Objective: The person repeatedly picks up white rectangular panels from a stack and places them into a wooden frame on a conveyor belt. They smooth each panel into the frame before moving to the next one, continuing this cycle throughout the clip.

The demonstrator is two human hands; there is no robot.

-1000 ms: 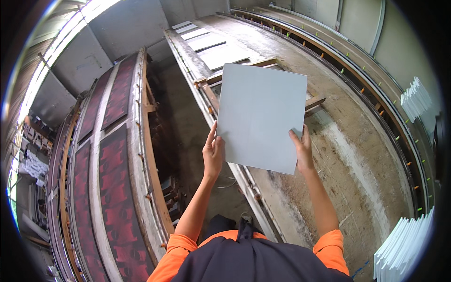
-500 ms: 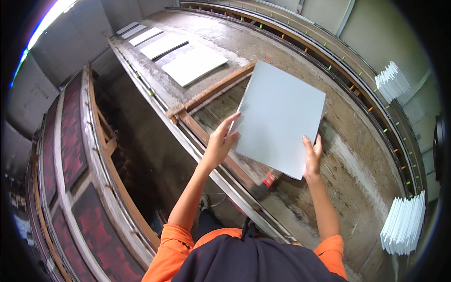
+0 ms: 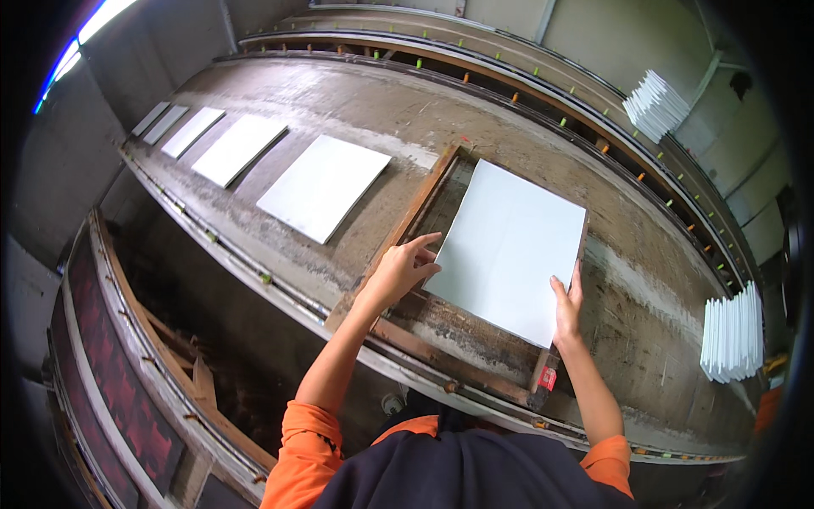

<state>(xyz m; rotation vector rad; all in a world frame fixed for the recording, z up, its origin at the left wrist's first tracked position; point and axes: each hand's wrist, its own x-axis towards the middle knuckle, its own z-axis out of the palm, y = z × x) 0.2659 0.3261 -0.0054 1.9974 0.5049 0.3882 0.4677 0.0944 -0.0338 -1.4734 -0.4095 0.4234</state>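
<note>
A white rectangular panel (image 3: pixel 513 246) lies over a wooden frame (image 3: pixel 415 208) on the long table. My right hand (image 3: pixel 570 304) grips the panel's lower right edge, thumb on top and fingers along the side. Beside the left edge is my left hand (image 3: pixel 405 270), its thumb and forefinger spread apart; the thumb tip overlaps the panel's edge, and whether it touches cannot be told. Red tape (image 3: pixel 548 378) marks the frame's near right corner. The panel covers much of the frame's inside.
Several white panels, the closest one (image 3: pixel 325 188) largest in view, lie in a row to the left on the worn table (image 3: pixel 653 356). Stacks of white panels stand at the right (image 3: pixel 733 332) and far right (image 3: pixel 656 105). Rails with coloured pegs edge the table. Another table (image 3: pixel 127 373) holds dark red-patterned pieces.
My view has turned, so the table and its row of panels sit differently. The panel has come down nearer the frame. My left fingers have loosened from its edge; the right still grips.
</note>
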